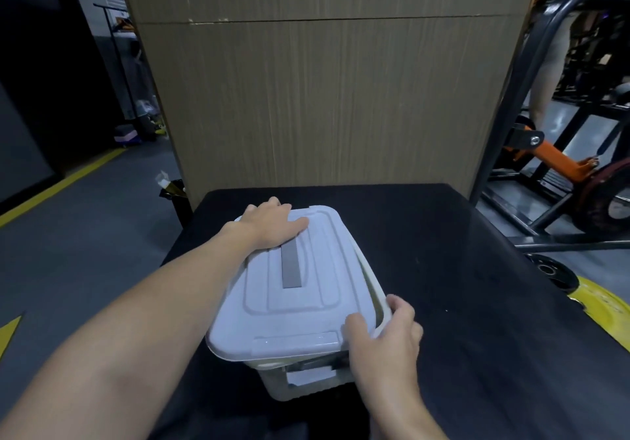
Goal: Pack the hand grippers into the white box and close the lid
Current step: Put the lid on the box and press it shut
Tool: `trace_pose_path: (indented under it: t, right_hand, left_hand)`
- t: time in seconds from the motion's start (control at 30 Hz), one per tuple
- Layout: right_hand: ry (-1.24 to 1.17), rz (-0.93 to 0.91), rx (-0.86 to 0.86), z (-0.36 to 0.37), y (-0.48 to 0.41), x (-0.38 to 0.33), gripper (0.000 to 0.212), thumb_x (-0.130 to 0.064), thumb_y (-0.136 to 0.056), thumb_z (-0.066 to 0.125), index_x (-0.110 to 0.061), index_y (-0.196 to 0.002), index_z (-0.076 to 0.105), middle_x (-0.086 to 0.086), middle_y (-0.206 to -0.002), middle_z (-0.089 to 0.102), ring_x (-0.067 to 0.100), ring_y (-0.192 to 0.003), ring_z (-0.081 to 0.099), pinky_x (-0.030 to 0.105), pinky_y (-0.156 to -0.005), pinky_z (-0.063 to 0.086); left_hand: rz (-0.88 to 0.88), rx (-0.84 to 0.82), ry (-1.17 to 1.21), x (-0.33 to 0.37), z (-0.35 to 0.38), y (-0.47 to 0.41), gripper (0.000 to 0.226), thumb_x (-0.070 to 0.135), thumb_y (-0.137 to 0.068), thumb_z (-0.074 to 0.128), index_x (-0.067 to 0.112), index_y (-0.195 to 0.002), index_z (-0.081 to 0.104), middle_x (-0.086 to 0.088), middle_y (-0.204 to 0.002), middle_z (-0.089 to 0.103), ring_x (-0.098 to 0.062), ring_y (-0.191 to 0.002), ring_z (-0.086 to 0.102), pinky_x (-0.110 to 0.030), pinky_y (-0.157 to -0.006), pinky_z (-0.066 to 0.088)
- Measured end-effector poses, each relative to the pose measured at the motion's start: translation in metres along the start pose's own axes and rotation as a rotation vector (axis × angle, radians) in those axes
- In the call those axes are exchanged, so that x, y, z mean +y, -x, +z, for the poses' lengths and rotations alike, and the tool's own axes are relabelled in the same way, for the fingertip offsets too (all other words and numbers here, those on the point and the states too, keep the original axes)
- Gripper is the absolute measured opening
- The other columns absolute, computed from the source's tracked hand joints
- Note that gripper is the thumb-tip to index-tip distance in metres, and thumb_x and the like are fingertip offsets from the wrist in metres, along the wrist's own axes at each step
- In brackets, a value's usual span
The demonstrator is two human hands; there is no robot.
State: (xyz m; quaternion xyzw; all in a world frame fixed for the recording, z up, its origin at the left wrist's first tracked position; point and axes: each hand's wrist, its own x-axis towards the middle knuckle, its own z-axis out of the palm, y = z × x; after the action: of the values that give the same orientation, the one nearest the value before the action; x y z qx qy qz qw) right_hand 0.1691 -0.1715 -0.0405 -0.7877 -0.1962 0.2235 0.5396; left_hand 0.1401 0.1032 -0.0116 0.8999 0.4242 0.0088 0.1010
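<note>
The white box (300,383) stands on a black table (460,269), and its white lid (293,303) with a grey strip lies on top, shifted left so the box's right rim shows. My left hand (272,226) rests flat on the lid's far left corner. At the near right corner my right hand (381,330) grips the lid's edge, thumb on top and fingers curled around the rim. The hand grippers are hidden; the inside of the box cannot be seen.
A tall cardboard-coloured panel (324,98) rises right behind the table. Orange and black gym equipment (562,160) stands at the right, with a yellow weight plate (600,306) on the floor. A small black bin (175,197) sits at the table's left rear.
</note>
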Motion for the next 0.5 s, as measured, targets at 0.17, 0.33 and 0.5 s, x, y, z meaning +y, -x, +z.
trace_pose_path:
  t: [0.17, 0.33, 0.5]
  right_hand:
    - [0.125, -0.107, 0.038, -0.009, -0.007, -0.004, 0.035, -0.035, -0.084, 0.050, -0.025, -0.117, 0.055, -0.006, -0.104, 0.052, 0.013, -0.082, 0.061, 0.033, -0.064, 0.051]
    - [0.254, -0.161, 0.039, -0.015, -0.009, -0.005, 0.037, -0.030, -0.091, 0.047, -0.026, -0.127, 0.052, -0.005, -0.109, 0.056, 0.015, -0.092, 0.055, 0.029, -0.071, 0.040]
    - [0.227, -0.120, -0.007, -0.014, -0.015, -0.006, 0.040, -0.036, -0.089, 0.048, -0.023, -0.127, 0.051, -0.001, -0.110, 0.062, 0.020, -0.100, 0.059, 0.036, -0.078, 0.050]
  left_hand:
    - [-0.035, -0.010, 0.064, 0.001, -0.001, -0.009, 0.056, 0.070, -0.075, 0.027, 0.025, -0.098, 0.051, 0.000, -0.092, 0.063, -0.029, -0.097, 0.054, -0.050, -0.099, 0.033]
    - [-0.057, -0.047, 0.123, -0.001, -0.004, -0.012, 0.049, 0.067, -0.079, 0.031, 0.026, -0.098, 0.049, -0.002, -0.093, 0.066, -0.024, -0.089, 0.058, -0.042, -0.085, 0.045]
    - [-0.052, -0.019, 0.090, 0.007, -0.003, -0.012, 0.045, 0.056, -0.086, 0.031, 0.017, -0.097, 0.049, -0.007, -0.092, 0.067, -0.027, -0.085, 0.061, -0.038, -0.071, 0.038]
